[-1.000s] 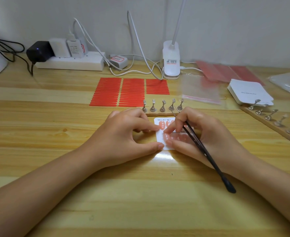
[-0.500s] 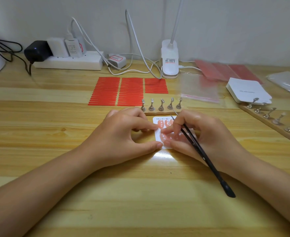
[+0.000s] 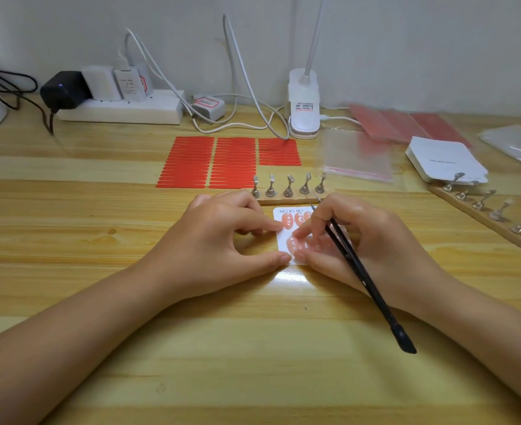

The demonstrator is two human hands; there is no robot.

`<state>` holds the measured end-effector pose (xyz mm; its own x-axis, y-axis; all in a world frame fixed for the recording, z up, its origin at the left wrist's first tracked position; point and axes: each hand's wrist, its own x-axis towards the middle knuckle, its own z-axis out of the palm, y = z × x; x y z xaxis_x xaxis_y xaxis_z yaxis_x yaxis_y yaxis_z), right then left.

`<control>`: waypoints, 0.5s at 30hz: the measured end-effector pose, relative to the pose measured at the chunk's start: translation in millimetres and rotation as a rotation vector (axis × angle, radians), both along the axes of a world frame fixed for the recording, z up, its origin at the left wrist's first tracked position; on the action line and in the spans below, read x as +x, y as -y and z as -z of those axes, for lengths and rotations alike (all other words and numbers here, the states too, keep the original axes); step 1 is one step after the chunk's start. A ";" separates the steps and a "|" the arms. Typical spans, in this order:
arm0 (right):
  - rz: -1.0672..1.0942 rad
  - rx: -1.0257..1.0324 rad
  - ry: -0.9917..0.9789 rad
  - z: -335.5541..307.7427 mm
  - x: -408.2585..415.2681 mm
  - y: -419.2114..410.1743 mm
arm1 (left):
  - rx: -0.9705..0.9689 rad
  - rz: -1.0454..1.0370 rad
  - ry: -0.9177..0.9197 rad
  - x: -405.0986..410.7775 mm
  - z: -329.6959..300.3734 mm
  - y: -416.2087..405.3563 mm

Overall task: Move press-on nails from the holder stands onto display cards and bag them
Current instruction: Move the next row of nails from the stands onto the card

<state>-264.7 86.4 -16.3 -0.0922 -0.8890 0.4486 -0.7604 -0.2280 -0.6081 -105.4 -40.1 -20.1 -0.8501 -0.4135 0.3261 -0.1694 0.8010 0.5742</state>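
Little has changed over the last second: both hands sit on the display card (image 3: 283,240) as before, and the right forefinger has crept slightly along the lower row of press-on nails (image 3: 299,243). That reads as pressing-down work, seating nails already transferred, not fetching a new one.

The card lies flat on the bench (image 3: 99,240), just in front of the near holder stand (image 3: 288,188). Its printed size line runs along the far edge, so the card faces the person squarely. How its long axis runs cannot be told, since the right hand covers much of it. Each nail's long axis runs away from the person, toward the wall.

The left hand (image 3: 219,237) has its grip closed on the card's left edge, forefinger on top near the upper row, thumb at the near corner. The right hand (image 3: 360,240) holds black tweezers (image 3: 360,271) tucked between its fingers, fine tip pointing toward the stand, blunt end toward the person, while its fingertips (image 3: 297,233) press the lower row.

The near stand's 5 posts look bare, so this card seems close to full. A second holder stand (image 3: 486,210) to the right appears to carry a few clear nails. Clear bags (image 3: 357,157) and a stack of blank cards (image 3: 443,161) wait beyond.
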 end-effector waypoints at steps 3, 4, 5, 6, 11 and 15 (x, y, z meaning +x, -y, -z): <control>-0.011 0.016 0.015 -0.8 0.6 0.6 | 0.005 -0.001 0.000 -0.1 -0.3 -0.6; -0.021 0.021 0.017 -0.9 0.7 1.0 | 0.006 -0.003 0.001 -0.3 -0.5 -0.7; -0.030 0.026 0.019 -0.9 0.6 1.1 | 0.005 -0.005 0.002 -0.4 -0.6 -0.6; -0.036 0.028 0.021 -0.9 0.6 1.2 | 0.004 -0.005 0.004 -0.5 -0.8 -0.6; -0.043 -0.013 -0.030 0.5 1.0 1.7 | 0.013 -0.004 0.001 0.1 -1.2 -1.4; -0.033 -0.045 -0.029 1.7 1.2 1.5 | 0.027 -0.007 -0.002 -0.2 -2.0 -1.9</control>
<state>-263.5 84.9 -18.0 -0.0492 -0.8701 0.4904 -0.7690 -0.2803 -0.5745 -105.6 -38.2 -18.2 -0.8465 -0.4279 0.3168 -0.1733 0.7841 0.5959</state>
